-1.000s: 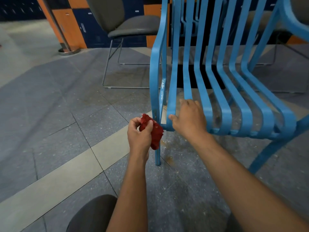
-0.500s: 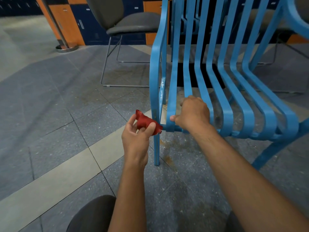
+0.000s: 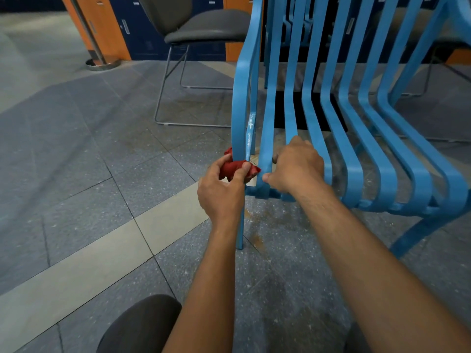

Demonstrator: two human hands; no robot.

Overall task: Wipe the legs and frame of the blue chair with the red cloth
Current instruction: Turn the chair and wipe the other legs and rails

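The left hand (image 3: pixel 221 192) grips the bunched red cloth (image 3: pixel 235 167), wrapped around the front leg of the blue chair (image 3: pixel 354 149) just above seat level. The right hand (image 3: pixel 295 165) curls around a seat slat beside that leg.

Locker room or school hallway, orange and navy lockers (image 3: pixel 122 26), speckled tile floor (image 3: pixel 76 161), grey chair (image 3: pixel 204 26)

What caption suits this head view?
Left hand wraps the red cloth around the blue chair leg while right hand grips a slat.
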